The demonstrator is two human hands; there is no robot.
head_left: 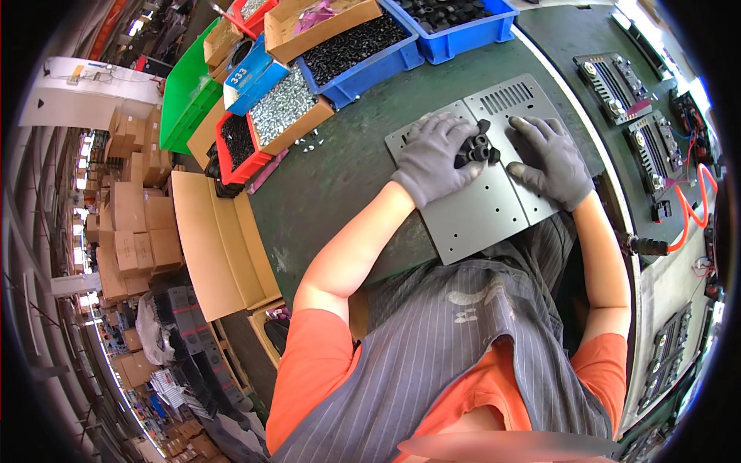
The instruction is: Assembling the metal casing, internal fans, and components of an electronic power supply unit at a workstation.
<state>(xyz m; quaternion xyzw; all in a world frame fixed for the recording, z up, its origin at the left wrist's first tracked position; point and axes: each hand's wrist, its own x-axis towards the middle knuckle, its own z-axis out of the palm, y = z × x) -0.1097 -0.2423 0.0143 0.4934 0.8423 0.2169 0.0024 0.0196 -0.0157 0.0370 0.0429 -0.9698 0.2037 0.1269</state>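
When seen in the head view, the two flat grey sheet-metal panels (477,220) lie side by side on the dark green worktable (332,185), in front of the person. Their long axes run from the far side toward the person, angled slightly to the right at the near end. The slotted vent rows of the right panel point away from the person; small round holes lie near the near edge of the left panel.

The left hand (438,154), in a dark grey glove, rests over the left panel, its fingers at a cluster of small black parts (480,148) near the seam; whether it grasps any cannot be told. The right hand (549,160), gloved alike, lies on the right panel with fingers spread, unclenched.

Beyond the panels, blue plastic bins (382,73) hold black parts. A cardboard box of silver screws (299,127) adjoins a red plastic bin (251,167). Brown cartons (131,207) are stacked at left; black finned units (611,86) occupy the bench at right.
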